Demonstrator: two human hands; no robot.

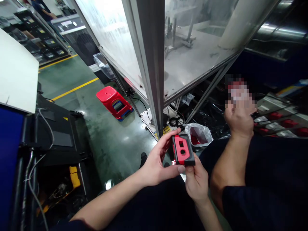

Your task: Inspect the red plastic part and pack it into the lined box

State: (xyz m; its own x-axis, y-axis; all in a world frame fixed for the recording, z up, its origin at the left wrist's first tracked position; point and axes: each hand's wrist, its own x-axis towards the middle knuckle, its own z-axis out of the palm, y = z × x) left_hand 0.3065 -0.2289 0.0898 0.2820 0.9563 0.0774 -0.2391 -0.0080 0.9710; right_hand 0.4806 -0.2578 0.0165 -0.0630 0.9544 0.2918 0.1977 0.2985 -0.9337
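Only got the head view to go on here. The red-and-black part (186, 144) sits just right of center, a bit below the middle of the frame, held up in the air with its cutout side toward the camera.

Both hands have a grip on it: the left hand (156, 162) spans it, a finger at the upper edge and the thumb at the lower one, while the right hand (197, 181) pinches the lower right corner. Can't see the fingertips tucked behind, so no clue how firm that is.

My two cents: holding it by the edges is the way to go, since the square window and round hole stay uncovered for a proper look. If you rotate it, I'd let one hand carry it while the other shifts, and go slow. The bag-lined bin (209, 134) is right behind it in the frame, so a fumble could be annoying. Also mind the metal post (154, 73) above, and the co-worker's hand (239, 117) at right, whose held item is blurred out.
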